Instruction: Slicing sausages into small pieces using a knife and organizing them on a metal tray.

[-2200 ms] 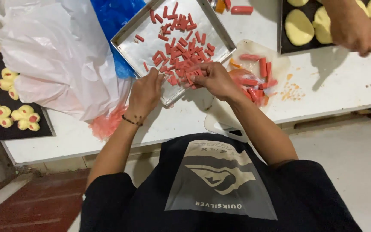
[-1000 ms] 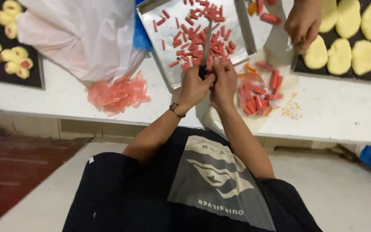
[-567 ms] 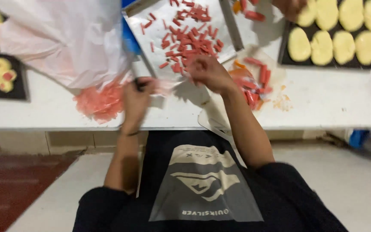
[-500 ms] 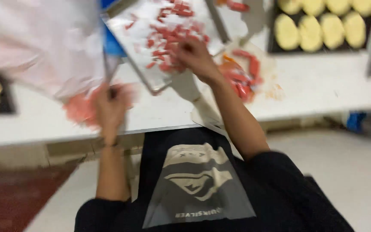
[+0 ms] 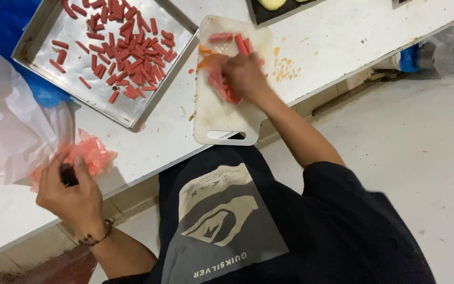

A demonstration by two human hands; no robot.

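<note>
White laminate counter (image 5: 148, 142) carries the whole spread, and its near edge is where trouble could start: the white cutting board (image 5: 222, 105) at about 1 o'clock of the frame overhangs that edge with its handle slot, so a hard press from the right hand (image 5: 243, 76) could tip it. At 11 o'clock the steel tray (image 5: 32, 44) of cut red sausage pieces (image 5: 127, 50) sits well on the counter. The right hand, arm stretched forward, is curled down onto whole sausages (image 5: 232, 42) on the board; blur hides whether it grips them. At 8 o'clock the left hand (image 5: 72, 192), wrist bent back, is clenched around a dark handle (image 5: 68, 174) beside crumpled pink wrappers (image 5: 88, 155); any blade is hidden, so a careless swing toward the plastic bag (image 5: 6, 131) could snag it.
</note>
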